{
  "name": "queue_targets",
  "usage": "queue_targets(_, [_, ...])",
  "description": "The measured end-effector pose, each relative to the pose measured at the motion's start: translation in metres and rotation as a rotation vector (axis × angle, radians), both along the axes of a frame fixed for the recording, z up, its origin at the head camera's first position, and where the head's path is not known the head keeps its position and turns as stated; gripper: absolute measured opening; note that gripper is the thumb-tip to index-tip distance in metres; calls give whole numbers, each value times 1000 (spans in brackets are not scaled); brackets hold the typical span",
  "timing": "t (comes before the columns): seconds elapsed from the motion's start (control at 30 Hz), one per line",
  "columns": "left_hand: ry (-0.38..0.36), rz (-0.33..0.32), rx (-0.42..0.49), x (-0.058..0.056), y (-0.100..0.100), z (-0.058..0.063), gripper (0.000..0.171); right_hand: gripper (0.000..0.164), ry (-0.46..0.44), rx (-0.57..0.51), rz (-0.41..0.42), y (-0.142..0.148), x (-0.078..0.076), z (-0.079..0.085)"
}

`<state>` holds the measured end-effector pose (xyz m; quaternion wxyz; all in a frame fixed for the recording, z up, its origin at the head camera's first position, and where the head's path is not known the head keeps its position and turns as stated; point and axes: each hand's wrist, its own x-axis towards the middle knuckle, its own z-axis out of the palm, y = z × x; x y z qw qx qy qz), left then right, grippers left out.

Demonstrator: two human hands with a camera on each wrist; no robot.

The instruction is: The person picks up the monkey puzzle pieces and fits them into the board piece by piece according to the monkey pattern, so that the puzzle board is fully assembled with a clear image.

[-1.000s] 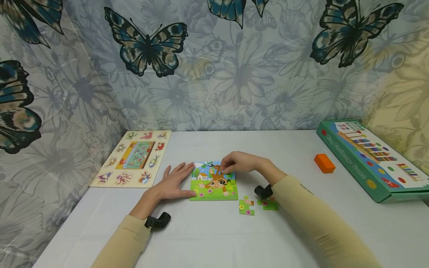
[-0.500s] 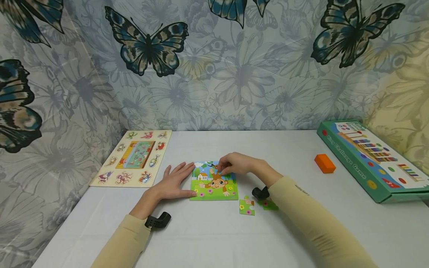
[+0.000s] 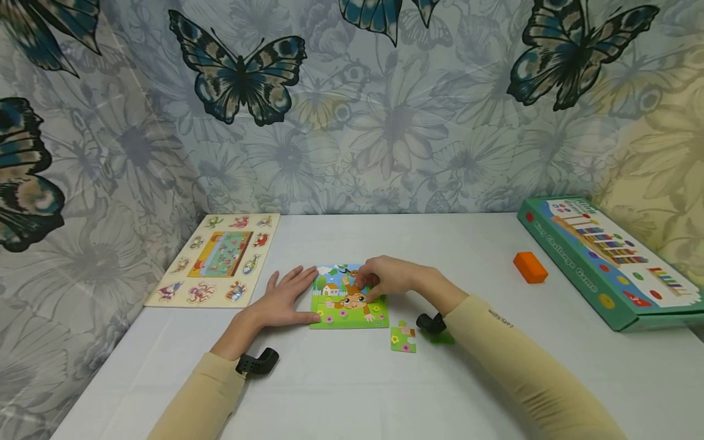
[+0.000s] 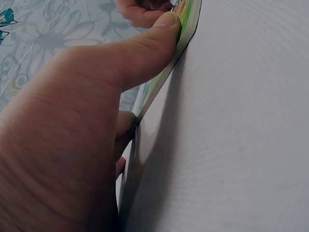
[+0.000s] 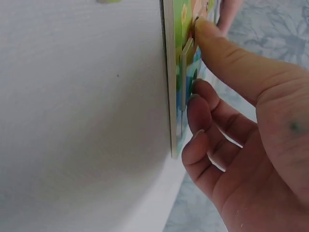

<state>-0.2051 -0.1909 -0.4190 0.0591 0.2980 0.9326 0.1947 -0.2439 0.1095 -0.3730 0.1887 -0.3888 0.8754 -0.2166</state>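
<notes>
A picture puzzle (image 3: 338,315) of a monkey on green grass lies on the white table in the head view. My left hand (image 3: 283,302) rests along its left side with fingers spread; thumb and fingertips touch the edge. In the left wrist view, the thumb (image 4: 145,48) presses the edge of the board. Over the upper right part of the picture, my right hand (image 3: 393,275) pinches a puzzle piece (image 5: 185,72). The right wrist view shows that piece standing slightly proud of the board (image 5: 171,96), between thumb and fingers. My right hand hides part of the picture.
Two loose puzzle pieces lie right of the board: one near piece (image 3: 403,338) and another (image 3: 440,338) partly under the right wrist's black camera (image 3: 431,322). A sea-animal board (image 3: 176,269) lies back left. An orange block (image 3: 530,267) and a green game box (image 3: 610,269) stand right.
My right hand has shifted slightly toward the near side over the picture, its fingers now lower on the right part. My left hand has stayed at the puzzle's left edge.
</notes>
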Motion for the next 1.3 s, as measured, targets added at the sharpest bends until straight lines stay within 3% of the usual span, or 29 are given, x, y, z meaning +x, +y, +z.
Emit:
queue_targets(0.47, [5,-5,7,-2,-1,-3,101,18,-15,30,17,-2,-3,2])
queue_targets(0.73, [-4,2,2,-1,-1,-1,102,20,-4,-51,30,6,1,6])
queue_targets(1.0, [-9,-7,11,-3,-1,-1,104,19,-29,-60,31,29,17,14])
queue_targets(1.3, [5,-33,13,-2,-3,-2,107,20,-72,-31,10,56,46,11])
